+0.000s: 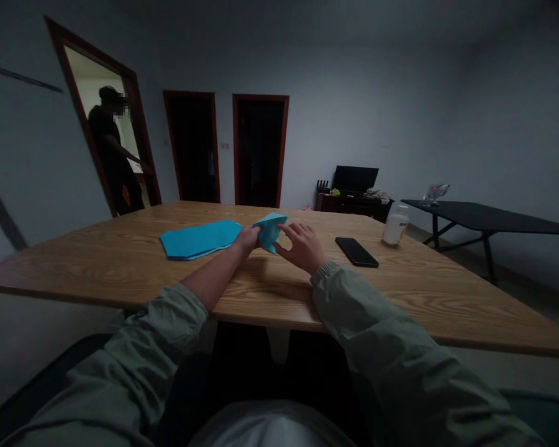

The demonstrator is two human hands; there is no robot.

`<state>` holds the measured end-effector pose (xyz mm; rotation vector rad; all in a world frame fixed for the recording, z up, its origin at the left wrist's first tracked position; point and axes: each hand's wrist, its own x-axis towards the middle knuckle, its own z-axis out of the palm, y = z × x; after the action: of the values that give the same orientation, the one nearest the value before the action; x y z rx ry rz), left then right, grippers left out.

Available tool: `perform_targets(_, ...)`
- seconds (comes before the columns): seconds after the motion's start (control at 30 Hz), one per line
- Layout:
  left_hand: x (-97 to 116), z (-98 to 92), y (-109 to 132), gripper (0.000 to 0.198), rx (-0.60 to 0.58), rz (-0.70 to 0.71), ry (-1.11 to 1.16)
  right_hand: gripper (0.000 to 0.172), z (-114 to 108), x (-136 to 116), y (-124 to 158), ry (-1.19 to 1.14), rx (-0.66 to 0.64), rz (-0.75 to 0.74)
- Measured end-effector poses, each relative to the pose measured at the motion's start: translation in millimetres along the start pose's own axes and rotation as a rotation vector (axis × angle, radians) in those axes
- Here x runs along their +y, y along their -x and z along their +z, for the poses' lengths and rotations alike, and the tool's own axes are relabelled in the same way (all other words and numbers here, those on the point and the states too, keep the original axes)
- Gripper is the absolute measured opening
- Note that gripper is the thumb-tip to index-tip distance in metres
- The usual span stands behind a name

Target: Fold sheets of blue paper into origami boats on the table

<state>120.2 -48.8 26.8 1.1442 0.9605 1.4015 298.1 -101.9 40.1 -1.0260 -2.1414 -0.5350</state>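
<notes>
A folded piece of blue paper (270, 228) is held up just above the wooden table (279, 304), in front of me. My left hand (248, 238) grips its left side, with the fingers partly hidden behind it. At its right edge is my right hand (302, 246), thumb and fingers curved around the paper and touching it. Left of my hands lies a flat stack of blue paper sheets (200, 238) with cut or folded corners.
A black phone (356, 252) and a whitish bottle (395, 226) stand or lie to the right on the table. Behind are a low cabinet with a monitor (355, 179) and a black table (494, 214). A person (112, 149) stands in the left doorway.
</notes>
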Motion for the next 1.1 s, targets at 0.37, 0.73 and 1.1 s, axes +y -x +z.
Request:
perform_targets(0.37, 6.1, 4.1, 16.6, 0.054, -0.325, -0.126, 0.184, 0.065, 9.5, 7.9, 0.6, -0.047, -0.028, 0.01)
perform_targets(0.73, 11.5, 8.4, 19.4, 0.056, -0.471, -0.188, 0.366, 0.047, 18.3, 6.2, -0.9, -0.127, 0.045, -0.081)
perform_targets(1.1, 14.3, 20.5, 22.0, 0.043, -0.374, -0.156, 0.495, 0.032, 14.8, -12.3, -3.8, 0.015, -0.099, -0.116)
